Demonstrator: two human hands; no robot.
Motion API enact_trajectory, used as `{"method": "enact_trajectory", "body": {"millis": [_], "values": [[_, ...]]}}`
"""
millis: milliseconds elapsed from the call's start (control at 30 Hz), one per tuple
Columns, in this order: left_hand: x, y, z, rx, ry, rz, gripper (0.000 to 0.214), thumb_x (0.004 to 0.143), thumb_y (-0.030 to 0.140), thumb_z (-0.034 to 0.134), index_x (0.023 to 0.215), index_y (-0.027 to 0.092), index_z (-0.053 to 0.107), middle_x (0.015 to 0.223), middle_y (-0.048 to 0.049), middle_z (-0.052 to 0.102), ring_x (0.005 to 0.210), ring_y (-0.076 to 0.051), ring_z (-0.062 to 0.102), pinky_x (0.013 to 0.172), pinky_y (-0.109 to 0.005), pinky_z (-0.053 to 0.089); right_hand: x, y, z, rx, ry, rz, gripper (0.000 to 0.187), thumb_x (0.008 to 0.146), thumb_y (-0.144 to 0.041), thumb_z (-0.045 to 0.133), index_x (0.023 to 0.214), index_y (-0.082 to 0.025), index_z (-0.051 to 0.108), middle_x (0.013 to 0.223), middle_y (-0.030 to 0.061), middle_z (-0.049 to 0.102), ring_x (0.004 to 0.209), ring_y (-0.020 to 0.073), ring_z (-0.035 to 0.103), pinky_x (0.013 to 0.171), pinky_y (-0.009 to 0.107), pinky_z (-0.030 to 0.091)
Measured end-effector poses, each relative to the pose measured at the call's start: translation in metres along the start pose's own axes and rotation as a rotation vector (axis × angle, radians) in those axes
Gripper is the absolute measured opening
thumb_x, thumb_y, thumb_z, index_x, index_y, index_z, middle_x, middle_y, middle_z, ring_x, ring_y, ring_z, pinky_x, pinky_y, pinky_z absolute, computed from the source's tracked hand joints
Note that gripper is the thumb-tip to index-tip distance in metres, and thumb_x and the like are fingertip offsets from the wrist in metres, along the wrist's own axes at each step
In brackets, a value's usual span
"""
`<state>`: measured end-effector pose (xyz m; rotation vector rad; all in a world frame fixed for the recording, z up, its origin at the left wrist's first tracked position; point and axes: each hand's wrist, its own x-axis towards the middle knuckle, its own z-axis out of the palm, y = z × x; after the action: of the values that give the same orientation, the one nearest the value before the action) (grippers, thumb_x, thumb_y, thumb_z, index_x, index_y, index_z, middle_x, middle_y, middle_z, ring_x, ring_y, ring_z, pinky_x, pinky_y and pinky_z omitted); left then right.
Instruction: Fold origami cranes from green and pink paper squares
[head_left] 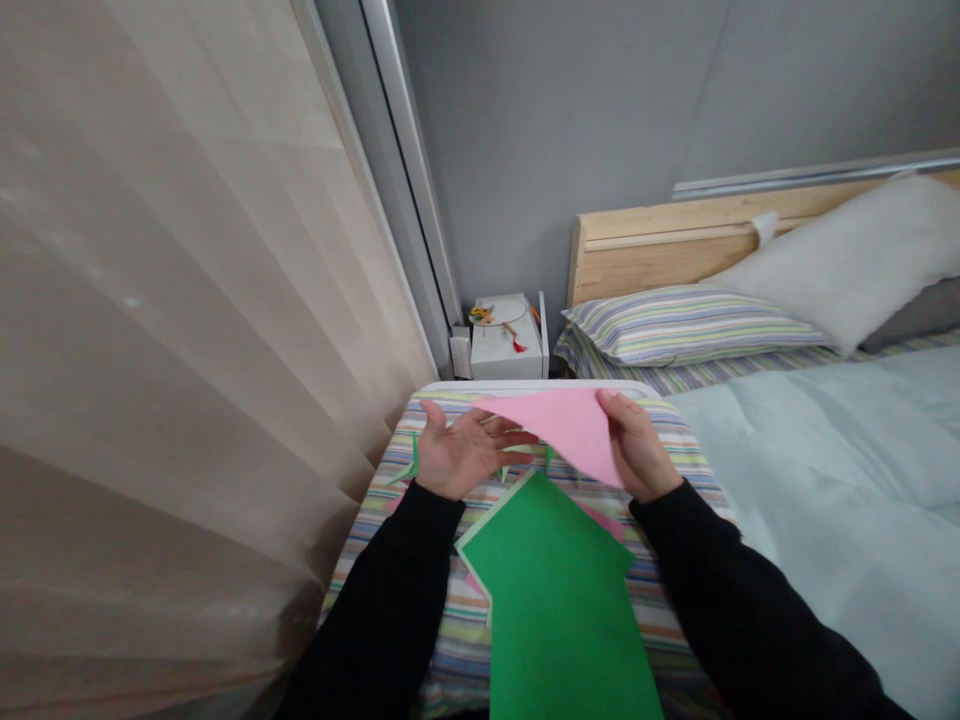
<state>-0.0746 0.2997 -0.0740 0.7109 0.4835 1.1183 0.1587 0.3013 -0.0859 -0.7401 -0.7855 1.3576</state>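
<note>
My right hand (637, 445) grips the right edge of a pink paper folded into a triangle (566, 425), held above a small table draped in a striped cloth (465, 600). My left hand (461, 450) is palm up with fingers spread, just under the triangle's left tip and touching or nearly touching it. Below the hands lies a stack of green paper sheets (562, 600) with a pink sheet (604, 520) peeking out beneath it. Small green paper scraps (409, 468) lie near my left wrist.
A beige curtain (187, 350) hangs at the left. A bed with a pale blue cover (825, 480), a striped pillow (690, 325) and a white pillow (847, 260) lies at the right. A white box (506, 340) with small items stands behind the table by the grey wall.
</note>
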Motion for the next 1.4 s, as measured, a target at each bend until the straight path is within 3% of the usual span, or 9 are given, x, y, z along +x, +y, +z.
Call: {"method": "enact_trajectory", "body": {"millis": [100,167,300,500,700,833,1033,1300,1400], "values": [[0.005,0.005,0.001,-0.032,0.151,0.107,0.054,0.092,0.063,0.058,0.093,0.011,0.075,0.084,-0.0101,0.073,0.075,-0.018,0.069,0.067,-0.028,0.055,-0.003,-0.009,-0.004,0.029,-0.042,0.120,0.039,0.069,-0.052,0.087,0.070,-0.021,0.064,0.063,-0.0009,0.063,0.055,0.0153,0.056,0.055,0.029,0.048],[0.007,0.003,0.003,0.018,0.198,0.185,0.037,0.095,0.047,0.060,0.089,0.013,0.074,0.086,-0.0073,0.071,0.080,-0.016,0.068,0.071,-0.025,0.054,-0.006,-0.011,-0.004,-0.045,-0.137,0.167,0.043,0.072,-0.054,0.084,0.064,-0.022,0.057,0.055,-0.0036,0.054,0.048,0.0129,0.047,0.048,0.028,0.040],[0.006,-0.007,0.010,0.303,-0.048,0.033,0.035,0.084,0.049,0.076,0.082,0.013,0.072,0.098,-0.0108,0.071,0.095,-0.022,0.067,0.081,-0.031,0.054,-0.011,-0.005,0.004,-0.250,-0.285,0.150,0.040,0.071,-0.048,0.087,0.064,-0.019,0.061,0.056,-0.0045,0.054,0.048,0.0091,0.042,0.048,0.024,0.030],[0.003,-0.015,0.016,0.694,-0.235,-0.114,0.035,0.071,0.040,0.089,0.079,0.013,0.067,0.071,-0.0006,0.062,0.064,-0.011,0.053,0.063,-0.023,0.037,-0.012,0.005,0.013,-0.433,-0.278,0.054,0.040,0.071,-0.043,0.087,0.097,-0.018,0.070,0.053,-0.0074,0.057,0.046,0.0086,0.040,0.048,0.023,0.026],[0.004,-0.013,0.015,0.621,-0.104,-0.116,0.036,0.068,0.040,0.090,0.082,0.014,0.070,0.071,-0.0022,0.067,0.059,-0.011,0.056,0.059,-0.024,0.034,-0.008,0.002,0.008,-0.321,-0.288,-0.103,0.041,0.086,-0.042,0.076,0.118,-0.021,0.064,0.070,-0.0036,0.064,0.058,0.0116,0.053,0.054,0.025,0.041],[0.000,-0.008,0.015,0.503,-0.086,-0.177,0.043,0.064,0.036,0.093,0.092,0.017,0.067,0.059,0.0042,0.060,0.046,-0.007,0.046,0.051,-0.022,0.026,-0.010,0.000,0.005,-0.292,-0.485,-0.047,0.051,0.082,-0.028,0.082,0.128,-0.027,0.060,0.097,-0.0006,0.065,0.078,0.0127,0.061,0.066,0.025,0.048],[-0.002,-0.006,0.015,0.435,-0.128,-0.249,0.054,0.060,0.030,0.094,0.093,0.021,0.053,0.054,0.0080,0.059,0.041,-0.007,0.047,0.046,-0.019,0.027,-0.013,-0.003,-0.001,-0.260,-0.658,0.115,0.031,0.085,-0.029,0.080,0.111,-0.022,0.064,0.080,-0.0030,0.065,0.060,0.0110,0.060,0.055,0.023,0.049],[-0.001,-0.004,0.012,0.399,-0.211,-0.352,0.050,0.061,0.028,0.095,0.088,0.020,0.053,0.057,0.0037,0.065,0.039,-0.007,0.050,0.044,-0.019,0.030,-0.013,-0.011,0.003,-0.267,-0.680,0.231,0.051,0.071,-0.020,0.089,0.112,-0.025,0.059,0.082,-0.0042,0.073,0.052,0.0112,0.068,0.045,0.020,0.054],[-0.001,-0.006,0.013,0.403,-0.167,-0.352,0.049,0.061,0.028,0.095,0.087,0.019,0.055,0.061,0.0023,0.066,0.045,-0.010,0.057,0.046,-0.020,0.034,-0.013,-0.009,0.003,-0.315,-0.717,0.259,0.043,0.073,-0.023,0.088,0.109,-0.022,0.064,0.073,-0.0047,0.072,0.049,0.0123,0.068,0.045,0.020,0.056]]}}
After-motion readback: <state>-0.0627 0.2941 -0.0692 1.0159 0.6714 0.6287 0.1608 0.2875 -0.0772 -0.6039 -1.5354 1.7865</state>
